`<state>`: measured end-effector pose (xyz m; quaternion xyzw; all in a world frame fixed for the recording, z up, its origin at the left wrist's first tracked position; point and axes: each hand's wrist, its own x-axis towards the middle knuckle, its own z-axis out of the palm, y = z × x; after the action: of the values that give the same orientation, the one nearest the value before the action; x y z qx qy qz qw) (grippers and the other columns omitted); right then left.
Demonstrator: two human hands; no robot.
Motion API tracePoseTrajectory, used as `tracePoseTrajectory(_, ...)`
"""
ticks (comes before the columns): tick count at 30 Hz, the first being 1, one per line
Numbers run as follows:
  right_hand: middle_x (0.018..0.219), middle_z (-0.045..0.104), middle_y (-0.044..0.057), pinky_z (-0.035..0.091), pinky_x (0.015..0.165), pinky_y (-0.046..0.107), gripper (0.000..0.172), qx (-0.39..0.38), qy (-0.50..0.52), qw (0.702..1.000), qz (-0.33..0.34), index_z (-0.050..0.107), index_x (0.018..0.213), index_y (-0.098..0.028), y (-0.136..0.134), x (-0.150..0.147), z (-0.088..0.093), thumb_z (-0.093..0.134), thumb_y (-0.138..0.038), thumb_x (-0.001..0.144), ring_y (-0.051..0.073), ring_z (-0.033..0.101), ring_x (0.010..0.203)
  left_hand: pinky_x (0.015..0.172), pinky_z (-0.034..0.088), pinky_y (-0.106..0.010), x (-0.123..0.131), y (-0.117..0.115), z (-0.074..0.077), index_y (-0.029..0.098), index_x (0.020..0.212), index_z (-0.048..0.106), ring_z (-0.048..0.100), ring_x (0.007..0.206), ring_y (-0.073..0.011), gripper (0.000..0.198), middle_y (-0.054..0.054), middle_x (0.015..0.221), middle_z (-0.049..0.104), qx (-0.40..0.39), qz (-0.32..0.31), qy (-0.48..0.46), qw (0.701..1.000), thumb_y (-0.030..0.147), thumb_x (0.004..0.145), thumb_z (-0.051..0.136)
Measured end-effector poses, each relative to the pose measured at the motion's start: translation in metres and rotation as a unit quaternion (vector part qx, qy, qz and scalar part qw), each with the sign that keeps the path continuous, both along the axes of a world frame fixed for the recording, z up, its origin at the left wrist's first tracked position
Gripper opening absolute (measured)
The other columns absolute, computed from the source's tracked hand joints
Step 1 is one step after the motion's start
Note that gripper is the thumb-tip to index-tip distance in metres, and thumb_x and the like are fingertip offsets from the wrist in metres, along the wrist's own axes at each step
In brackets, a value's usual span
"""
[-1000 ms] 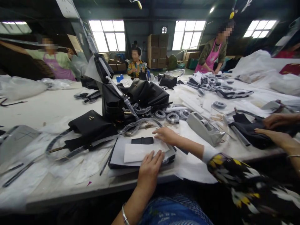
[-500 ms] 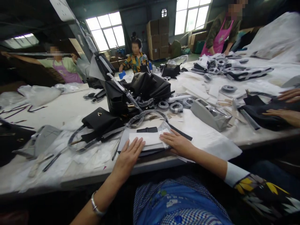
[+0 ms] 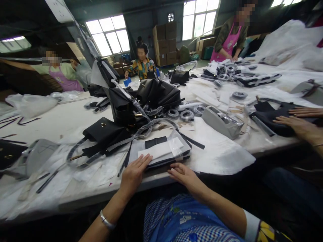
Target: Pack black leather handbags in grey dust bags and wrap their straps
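Observation:
A black handbag (image 3: 187,155) lies flat at the table's front edge, its long handle stretching behind it. White paper (image 3: 161,150) covers part of its upper side, and clear plastic (image 3: 177,144) lies across the paper toward the right end. My left hand (image 3: 133,170) rests with outstretched fingers on the bag's front left part, fingertips at the paper. Just in front of the bag's near edge is my right hand (image 3: 183,175), palm turned inward, fingers loosely bent and holding nothing.
Several black handbags (image 3: 107,136) are piled behind and to the left. A grey tape dispenser (image 3: 222,122) stands at the right, another (image 3: 41,156) at the left. Wrapped strap rolls (image 3: 186,116) lie behind. A co-worker's hands (image 3: 300,122) press on another bag at the right.
My right hand has come off the paper and plastic on the bag, moving down toward me to the front edge. My left hand stays on the bag. The view has shifted slightly right.

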<state>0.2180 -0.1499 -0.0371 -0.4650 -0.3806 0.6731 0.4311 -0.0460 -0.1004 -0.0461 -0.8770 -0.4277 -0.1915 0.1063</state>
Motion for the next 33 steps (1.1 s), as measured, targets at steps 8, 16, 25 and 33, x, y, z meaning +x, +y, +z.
tracePoseTrajectory(8,0.099,0.067,0.003,0.047,0.103,0.031,0.04,-0.151,0.273,0.936,-0.162,0.054,0.09,-0.021,0.014,-0.039,0.001,0.077,-0.015,0.057,0.018,0.066,0.103,0.101,0.052,-0.033,-0.006,0.002,0.005,0.03,0.15,0.038,0.057,0.128,-0.0206,0.058,0.001,0.144,0.055,-0.018,0.011,-0.033,0.999,0.015,0.095,0.051)
tracePoseTrajectory(16,0.092,0.068,0.001,0.043,0.099,0.034,0.033,-0.04,0.126,0.991,-0.005,0.066,0.091,-0.018,0.025,-0.062,0.012,0.073,-0.008,0.06,0.02,0.062,0.099,0.102,0.051,-0.029,-0.005,0.003,0.007,0.03,0.152,0.034,0.056,0.129,-0.0184,0.059,0.001,0.147,0.053,-0.024,0.042,-0.052,0.997,0.015,0.097,0.049)
tracePoseTrajectory(25,0.064,0.057,-0.005,0.051,0.093,0.033,0.027,-0.118,0.235,0.959,-0.109,0.049,0.059,-0.019,0.031,-0.072,0.024,0.072,-0.009,0.051,0.012,0.06,0.074,0.108,0.043,-0.047,0.011,-0.009,-0.004,0.017,0.158,0.011,0.036,0.144,-0.0325,0.081,-0.012,0.157,0.036,0.007,0.043,0.007,0.999,0.016,0.089,0.053)
tracePoseTrajectory(33,0.113,0.072,0.005,0.048,0.101,0.038,0.045,0.03,0.114,0.993,0.019,0.066,0.117,-0.02,0.035,-0.044,0.028,0.067,-0.019,0.071,0.022,0.066,0.11,0.098,0.05,-0.037,0.017,0.006,-0.003,0.018,0.159,0.009,0.054,0.13,-0.0285,0.071,-0.014,0.15,0.047,0.098,0.059,0.002,0.993,0.024,0.099,0.046)
